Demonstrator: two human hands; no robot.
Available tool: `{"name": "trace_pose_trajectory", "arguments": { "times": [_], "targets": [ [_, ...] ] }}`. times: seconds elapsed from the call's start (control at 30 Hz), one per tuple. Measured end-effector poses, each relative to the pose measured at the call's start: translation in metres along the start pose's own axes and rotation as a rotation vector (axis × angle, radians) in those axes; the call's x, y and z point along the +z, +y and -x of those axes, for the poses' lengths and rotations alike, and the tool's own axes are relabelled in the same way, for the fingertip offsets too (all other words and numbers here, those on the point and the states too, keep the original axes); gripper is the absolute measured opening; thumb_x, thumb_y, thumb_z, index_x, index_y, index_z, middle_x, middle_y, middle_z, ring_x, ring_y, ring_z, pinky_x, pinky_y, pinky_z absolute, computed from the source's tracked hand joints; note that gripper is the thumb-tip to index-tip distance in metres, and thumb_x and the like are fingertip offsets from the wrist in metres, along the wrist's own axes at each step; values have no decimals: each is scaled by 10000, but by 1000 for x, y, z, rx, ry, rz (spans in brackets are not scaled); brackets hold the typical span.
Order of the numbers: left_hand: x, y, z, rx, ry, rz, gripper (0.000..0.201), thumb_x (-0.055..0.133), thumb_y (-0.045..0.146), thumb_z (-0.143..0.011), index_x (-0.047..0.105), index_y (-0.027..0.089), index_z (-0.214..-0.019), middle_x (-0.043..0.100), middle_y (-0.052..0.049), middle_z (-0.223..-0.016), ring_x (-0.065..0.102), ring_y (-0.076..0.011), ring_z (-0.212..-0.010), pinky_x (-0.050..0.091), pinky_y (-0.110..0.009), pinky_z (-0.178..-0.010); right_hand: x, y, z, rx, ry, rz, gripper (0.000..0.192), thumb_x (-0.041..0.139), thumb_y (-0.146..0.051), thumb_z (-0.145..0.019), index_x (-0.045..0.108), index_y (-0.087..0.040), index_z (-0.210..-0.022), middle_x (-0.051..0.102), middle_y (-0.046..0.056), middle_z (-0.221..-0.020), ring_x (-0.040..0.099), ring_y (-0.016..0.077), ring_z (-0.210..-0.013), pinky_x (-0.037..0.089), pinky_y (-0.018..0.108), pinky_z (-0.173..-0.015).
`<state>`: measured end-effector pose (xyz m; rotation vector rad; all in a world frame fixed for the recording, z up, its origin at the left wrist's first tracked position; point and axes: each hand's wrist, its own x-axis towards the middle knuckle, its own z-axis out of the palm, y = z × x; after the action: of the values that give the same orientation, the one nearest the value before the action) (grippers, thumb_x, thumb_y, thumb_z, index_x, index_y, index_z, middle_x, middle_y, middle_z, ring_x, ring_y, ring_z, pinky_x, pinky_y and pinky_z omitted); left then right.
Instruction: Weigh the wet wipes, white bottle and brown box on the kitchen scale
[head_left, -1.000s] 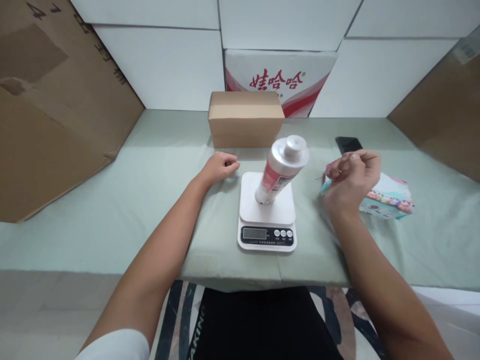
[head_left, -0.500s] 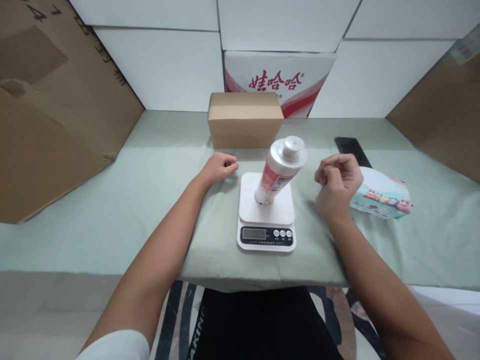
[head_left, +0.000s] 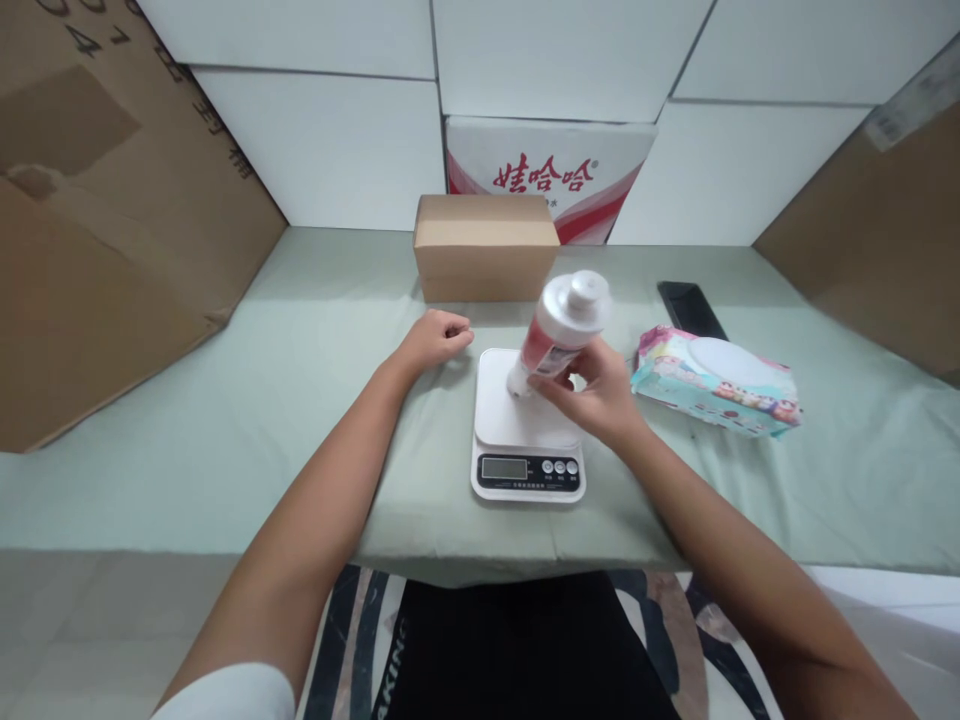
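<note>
A white kitchen scale [head_left: 495, 420] lies on the green cloth in front of me, its display blank as far as I can make out. A white bottle with a pink label [head_left: 541, 348] is over the scale's plate, appearing tilted; whether its base touches the plate I cannot tell. My right hand [head_left: 596, 390] is closed around the bottle's lower part from the right. My left hand [head_left: 436, 340] rests on the cloth to the left of the scale, fingers curled in, with nothing visible in it.
Behind the scale stands a brown cardboard box [head_left: 486, 250], with a white and red carton [head_left: 555, 160] at its back. To the right lie a pack of wipes [head_left: 716, 385] and a black phone [head_left: 691, 310]. Large cardboard pieces flank the table on the left [head_left: 127, 250] and right.
My right hand has moved left from in front of the wipes pack and taken hold of the bottle. My left hand has stayed in place. The view has shifted slightly.
</note>
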<state>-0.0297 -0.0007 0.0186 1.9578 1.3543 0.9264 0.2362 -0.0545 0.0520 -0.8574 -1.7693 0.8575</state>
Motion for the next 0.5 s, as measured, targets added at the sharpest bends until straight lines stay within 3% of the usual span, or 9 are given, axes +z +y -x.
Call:
{"name": "trace_pose_trajectory", "arguments": {
  "times": [0.13, 0.2, 0.33, 0.5],
  "targets": [
    [1, -2, -1, -4, -5, -12, 345, 521, 279, -754, 230, 225, -578, 227, 32, -589, 224, -116, -582, 167, -320, -575, -12, 22, -33, 59, 293, 6, 443, 838, -442, -778, 584, -262, -1093, 707, 45, -1042, 627, 169, -746, 490, 284, -552],
    [1, -3, -1, -9, -1, -18, 355, 526, 284, -756, 225, 227, -577, 219, 35, -586, 218, -116, -579, 164, -320, -573, -17, 40, -50, 71, 408, 70, 448, 813, -415, -767, 561, -256, -1102, 703, 70, -1102, 661, 214, -892, 551, 335, -661],
    [1, -4, -1, -11, -4, -21, 358, 535, 294, -769, 241, 228, -575, 238, 38, -576, 233, -117, -574, 174, -316, -569, -18, 75, -72, 163, 531, 254, 425, 763, -310, -729, 558, -225, -1091, 710, 89, -1074, 659, 255, -984, 551, 487, -937],
    [0, -6, -2, -14, -13, -22, 362, 539, 304, -781, 251, 225, -575, 245, 41, -570, 237, -114, -574, 184, -314, -573, -18, 100, -95, 215, 600, 344, 486, 705, -292, -738, 554, -186, -1188, 707, 135, -1159, 668, 284, -1058, 509, 536, -1042]
  ]
}}
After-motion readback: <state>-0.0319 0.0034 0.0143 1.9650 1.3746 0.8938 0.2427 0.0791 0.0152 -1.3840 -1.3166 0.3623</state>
